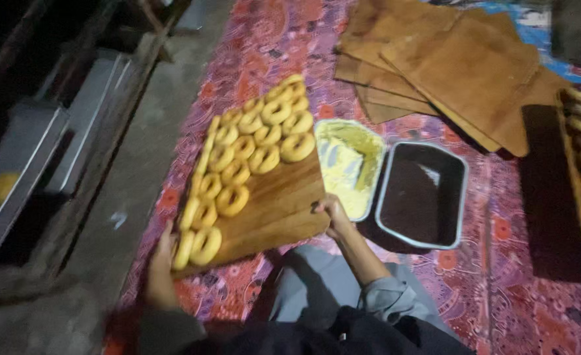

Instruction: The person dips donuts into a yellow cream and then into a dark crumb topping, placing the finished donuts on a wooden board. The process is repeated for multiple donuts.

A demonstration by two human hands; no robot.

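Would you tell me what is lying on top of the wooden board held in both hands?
Ring-shaped dough pieces cover much of the wooden board; its near right part is bare. The patterned mat beneath is hidden.

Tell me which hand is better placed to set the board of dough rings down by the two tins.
Right, probably. The right hand grips the wooden board at the corner nearest the yellow-filled tin and dark tin; the left hand holds the far edge.

Both hands gripping a wooden board (274, 204) of ring-shaped dough pieces (247, 161), left hand (161, 266), right hand (333, 217), patterned mat (501, 276) beneath
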